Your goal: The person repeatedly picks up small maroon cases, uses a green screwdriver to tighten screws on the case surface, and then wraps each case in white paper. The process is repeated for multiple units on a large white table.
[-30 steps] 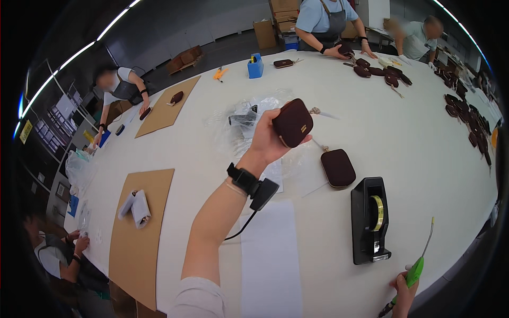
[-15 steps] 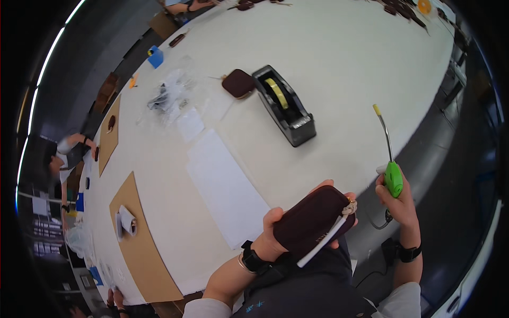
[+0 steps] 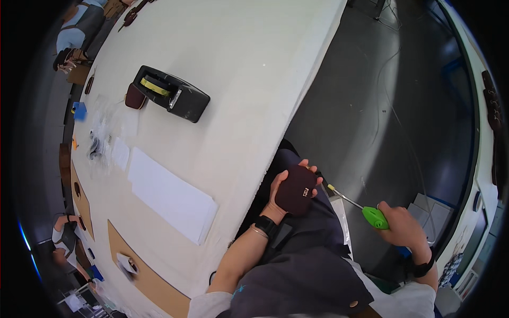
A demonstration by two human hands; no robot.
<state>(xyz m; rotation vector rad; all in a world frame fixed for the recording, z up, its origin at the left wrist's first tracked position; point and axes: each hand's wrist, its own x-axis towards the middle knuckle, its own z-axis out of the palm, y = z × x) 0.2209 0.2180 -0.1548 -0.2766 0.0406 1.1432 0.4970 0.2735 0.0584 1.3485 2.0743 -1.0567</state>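
Note:
My left hand (image 3: 274, 205) is wrapped round a dark maroon zip pouch (image 3: 293, 193), held over my lap beside the table's edge. Small metal lettering shows on the pouch's upward face. In my right hand (image 3: 405, 227) is a long-necked lighter (image 3: 376, 217) with a green body, a thin metal neck and a yellow tip. The tip points at the pouch and stays a little apart from it, near the left fingertips. Whether a flame burns at the tip I cannot tell. My right thumb lies along the rear of the green body.
On the white table (image 3: 238, 63) stand a black tape dispenser (image 3: 191, 103), another maroon pouch (image 3: 135, 97), white paper sheets (image 3: 169, 193), crumpled clear plastic (image 3: 103, 132) and a brown cardboard sheet (image 3: 154, 278). Co-workers (image 3: 69, 241) are at the far left. Grey floor with a cable lies to the right.
My view has swung right. The pouch has turned in my left hand and moved off the table side over my lap. The lighter has tipped from upright to point left, closer to the pouch.

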